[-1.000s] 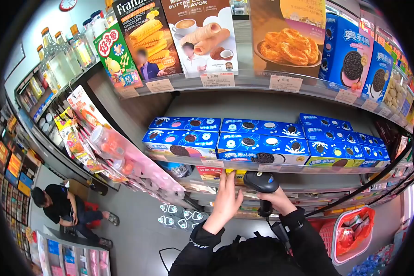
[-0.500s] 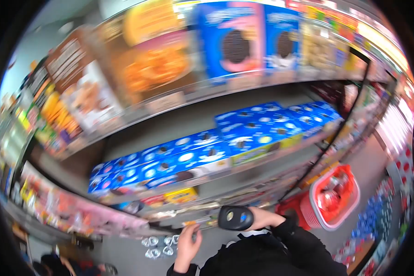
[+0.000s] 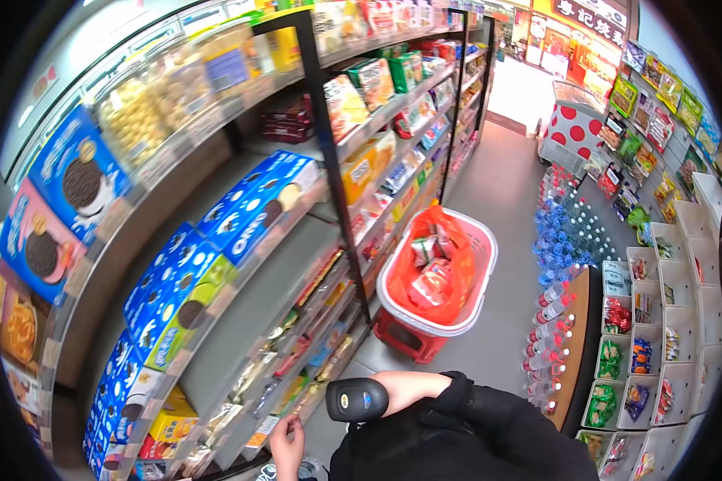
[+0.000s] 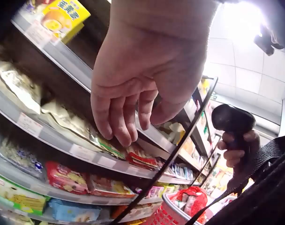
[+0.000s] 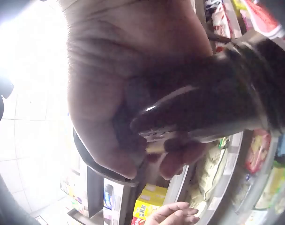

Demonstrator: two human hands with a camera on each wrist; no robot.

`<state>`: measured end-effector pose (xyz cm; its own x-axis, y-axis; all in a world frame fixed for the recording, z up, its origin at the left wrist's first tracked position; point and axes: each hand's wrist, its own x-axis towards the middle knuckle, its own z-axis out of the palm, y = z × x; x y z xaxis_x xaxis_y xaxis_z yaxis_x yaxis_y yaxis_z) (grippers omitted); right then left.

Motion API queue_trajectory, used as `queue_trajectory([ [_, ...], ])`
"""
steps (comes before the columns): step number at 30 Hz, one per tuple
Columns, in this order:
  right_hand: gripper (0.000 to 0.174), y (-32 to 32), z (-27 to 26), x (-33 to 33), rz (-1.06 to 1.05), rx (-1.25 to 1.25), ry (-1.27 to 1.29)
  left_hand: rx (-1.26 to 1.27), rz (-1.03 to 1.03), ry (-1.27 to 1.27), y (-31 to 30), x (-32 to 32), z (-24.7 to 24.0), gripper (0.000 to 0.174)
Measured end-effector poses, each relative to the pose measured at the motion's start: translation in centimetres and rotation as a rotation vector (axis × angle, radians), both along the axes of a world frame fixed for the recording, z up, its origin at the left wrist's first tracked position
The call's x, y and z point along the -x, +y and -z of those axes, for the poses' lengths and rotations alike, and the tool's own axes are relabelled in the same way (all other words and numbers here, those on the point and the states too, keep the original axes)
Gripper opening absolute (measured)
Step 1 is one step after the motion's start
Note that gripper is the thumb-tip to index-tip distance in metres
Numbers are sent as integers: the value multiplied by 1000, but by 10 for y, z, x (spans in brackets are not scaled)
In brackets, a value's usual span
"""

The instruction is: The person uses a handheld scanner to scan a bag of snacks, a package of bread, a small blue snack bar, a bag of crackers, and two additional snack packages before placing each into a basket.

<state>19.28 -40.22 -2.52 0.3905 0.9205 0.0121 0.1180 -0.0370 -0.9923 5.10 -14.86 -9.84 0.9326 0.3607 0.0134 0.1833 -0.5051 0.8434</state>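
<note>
My right hand (image 3: 405,388) grips the handle of a black barcode scanner (image 3: 356,400), held in front of my body. Its dark handle (image 5: 198,101) runs through the curled fingers in the right wrist view, and the left wrist view catches the scanner's rounded head (image 4: 232,117) from below. My left hand (image 3: 286,450) hangs beside the lower shelves with nothing in it. In the left wrist view its fingers (image 4: 119,117) droop in a loose bend, overlapping the shelf with packaged snacks. Blue Oreo boxes (image 3: 176,280) line the shelf to the left, near a yellow box (image 3: 171,425).
A white-rimmed basket (image 3: 483,276) holding a red bag (image 3: 449,280) of packets stands on a red base by the shelf end. Bottles (image 3: 549,345) and a rack of small bins (image 3: 654,353) line the right side. Grey aisle floor (image 3: 501,192) runs between.
The view has swung right along the aisle, bringing the basket to the middle. The left hand has come away from the shelf by the yellow box and dropped lower. The right hand keeps the scanner.
</note>
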Motion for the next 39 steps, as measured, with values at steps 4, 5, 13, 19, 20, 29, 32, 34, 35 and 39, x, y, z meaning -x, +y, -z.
queue_trajectory([
  [4,42,-81,-5,-10,131,34,31,51,93,52,-68,-43,-9,16],
  [5,42,-100,-1,-12,133,31,37,48,95,57,-84,-52,-10,16],
  [13,44,-223,-1,-29,296,20,33,30,202,54,-196,-92,-9,18],
  [19,51,-282,12,-35,449,149,13,11,224,73,-254,-108,-18,18],
  [20,51,-289,15,-35,468,161,82,-4,231,79,-260,-109,-20,18],
  [29,47,-308,27,-40,537,147,120,-28,210,178,-288,-109,-27,20],
  [32,48,-308,30,-43,531,185,159,-34,215,128,-288,-105,-22,20],
  [34,49,-307,31,-46,497,229,223,-23,191,157,-287,-105,-21,19],
  [35,49,-306,33,-47,496,237,232,-17,191,168,-286,-105,-22,19],
  [39,49,-299,38,-50,547,206,165,-1,169,183,-279,-109,-14,20],
])
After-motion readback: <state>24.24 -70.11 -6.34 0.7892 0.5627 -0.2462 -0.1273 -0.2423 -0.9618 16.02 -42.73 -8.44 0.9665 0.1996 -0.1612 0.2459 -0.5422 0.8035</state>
